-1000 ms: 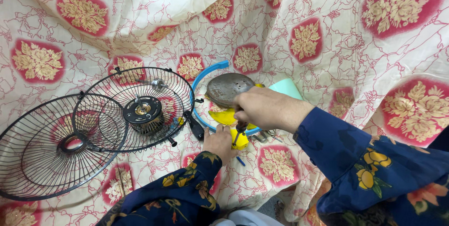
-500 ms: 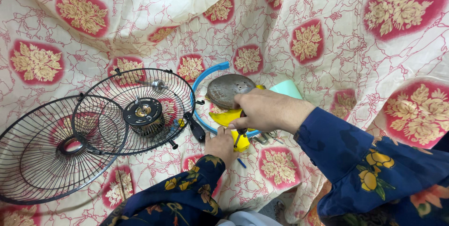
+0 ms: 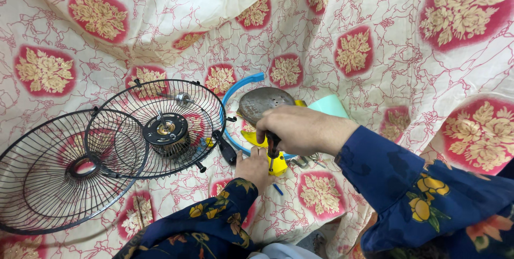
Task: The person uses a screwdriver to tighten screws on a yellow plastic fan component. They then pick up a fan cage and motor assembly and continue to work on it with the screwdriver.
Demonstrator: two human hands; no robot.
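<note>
While the right hand (image 3: 297, 129) grips a dark-handled screwdriver (image 3: 272, 149) point-down, fingers wrapped round the handle, the left hand (image 3: 254, 167) steadies the yellow part (image 3: 277, 163) under it, fingers pressed on it, on the floral cloth (image 3: 375, 34). Looks like a screw-driving step; next move needs the tip seated square, beside the two fan grilles (image 3: 107, 146).

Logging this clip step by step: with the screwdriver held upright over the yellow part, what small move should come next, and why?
Probably press down and turn the screwdriver. The right hand grips its dark handle upright, tip down on the yellow part, and the left hand steadies that part from beside it. Whether the tip sits in a screw head cannot be seen.
</note>
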